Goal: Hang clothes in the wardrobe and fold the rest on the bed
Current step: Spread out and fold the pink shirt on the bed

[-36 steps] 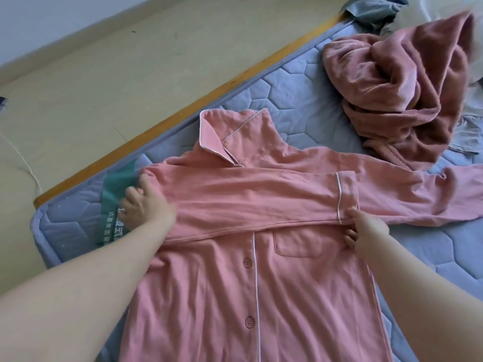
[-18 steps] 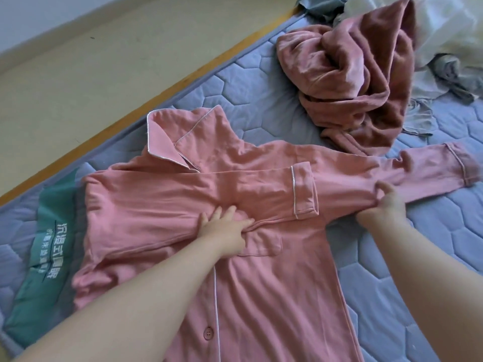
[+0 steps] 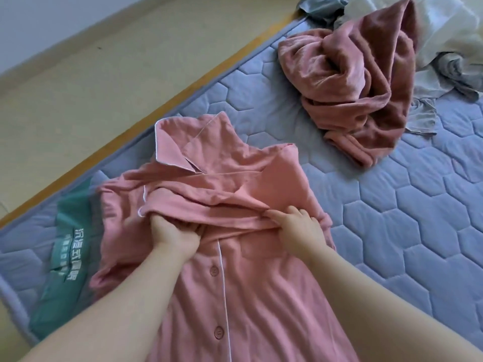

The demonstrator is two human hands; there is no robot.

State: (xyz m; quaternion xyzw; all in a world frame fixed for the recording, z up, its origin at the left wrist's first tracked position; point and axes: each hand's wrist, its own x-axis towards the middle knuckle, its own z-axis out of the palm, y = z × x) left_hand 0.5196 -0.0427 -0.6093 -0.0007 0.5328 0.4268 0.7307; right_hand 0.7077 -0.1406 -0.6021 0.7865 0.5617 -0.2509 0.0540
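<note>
A pink button-up pyjama shirt lies face up on the blue quilted mattress, collar toward the far edge. Both sleeves are folded across its chest, and a white-piped cuff lies at the left. My left hand has its fingers curled in under the folded sleeve near that cuff and holds the fabric. On the right side of the chest, my right hand lies on the sleeve fold with its fingers stretched out, pressing it down.
A crumpled dusty-pink fleece garment lies at the far right of the mattress, with white and grey clothes behind it. A green label marks the mattress's left end. Beyond the wooden bed edge is beige floor.
The right sleeve, stretched out to the right before, now lies folded leftward across the chest. My right hand came in with it, and my left hand slid under the sleeve's cuff end.
</note>
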